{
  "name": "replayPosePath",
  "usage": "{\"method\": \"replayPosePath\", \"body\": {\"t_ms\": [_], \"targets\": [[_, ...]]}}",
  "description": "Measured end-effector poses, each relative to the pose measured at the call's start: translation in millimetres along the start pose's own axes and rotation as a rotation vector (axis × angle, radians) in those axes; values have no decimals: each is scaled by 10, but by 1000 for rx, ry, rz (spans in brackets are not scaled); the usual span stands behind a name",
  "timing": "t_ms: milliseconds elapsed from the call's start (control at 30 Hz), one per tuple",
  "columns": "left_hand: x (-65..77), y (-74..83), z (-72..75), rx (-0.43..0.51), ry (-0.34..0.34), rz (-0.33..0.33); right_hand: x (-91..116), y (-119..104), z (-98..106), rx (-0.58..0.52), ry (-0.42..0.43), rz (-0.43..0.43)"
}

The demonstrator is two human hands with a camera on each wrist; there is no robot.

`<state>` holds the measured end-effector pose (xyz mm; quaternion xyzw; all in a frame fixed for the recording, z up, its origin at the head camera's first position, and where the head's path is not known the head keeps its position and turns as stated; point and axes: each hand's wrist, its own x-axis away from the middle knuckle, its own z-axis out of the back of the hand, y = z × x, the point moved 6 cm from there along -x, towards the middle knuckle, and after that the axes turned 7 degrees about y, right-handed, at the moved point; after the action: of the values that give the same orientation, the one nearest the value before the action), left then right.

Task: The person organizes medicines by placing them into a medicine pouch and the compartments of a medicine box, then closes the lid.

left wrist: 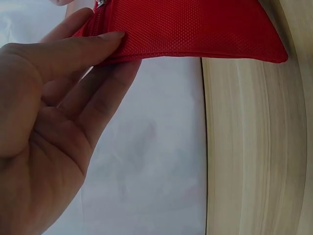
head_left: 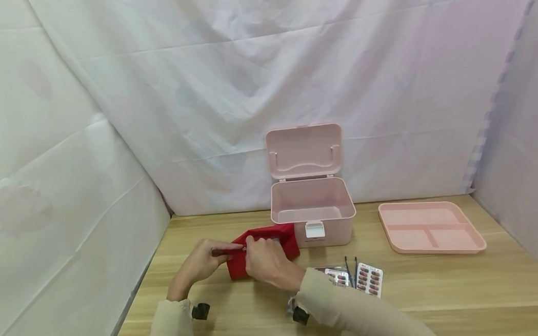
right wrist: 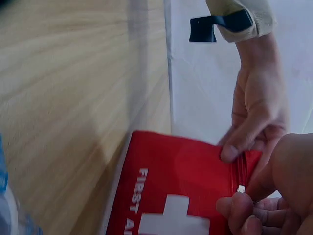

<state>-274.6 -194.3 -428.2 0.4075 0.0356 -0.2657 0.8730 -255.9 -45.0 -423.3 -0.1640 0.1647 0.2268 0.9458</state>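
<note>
A red zippered first aid pouch [head_left: 239, 267] with a white cross stands on the table in front of the pink box. My left hand [head_left: 203, 262] pinches its left top corner, thumb on the front face, as the left wrist view shows with the pouch [left wrist: 195, 29]. Near that corner, my right hand [head_left: 267, 263] pinches the zipper pull [right wrist: 241, 188] in the right wrist view. The zipper is undone to the right of the pull, and the pouch's mouth gapes there. What lies inside is mostly hidden.
Behind the pouch, a pink box [head_left: 326, 235] stands with its lid [head_left: 304, 148] raised. A pink divided tray [head_left: 432, 227] lies at the right. Blister packs [head_left: 370, 279] and black tweezers [head_left: 351, 273] lie beside my right forearm. A clear, bluish object [right wrist: 14, 210] is partly visible.
</note>
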Motion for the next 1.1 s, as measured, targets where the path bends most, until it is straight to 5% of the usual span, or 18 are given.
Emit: {"method": "replayPosePath", "body": {"t_ms": [333,1100], "targets": [[38,-5,29,58,-6,26,33,86,16,35,-48,-17],[135,-192,210,20,56,60,162,478,141,-91,79,46]]}}
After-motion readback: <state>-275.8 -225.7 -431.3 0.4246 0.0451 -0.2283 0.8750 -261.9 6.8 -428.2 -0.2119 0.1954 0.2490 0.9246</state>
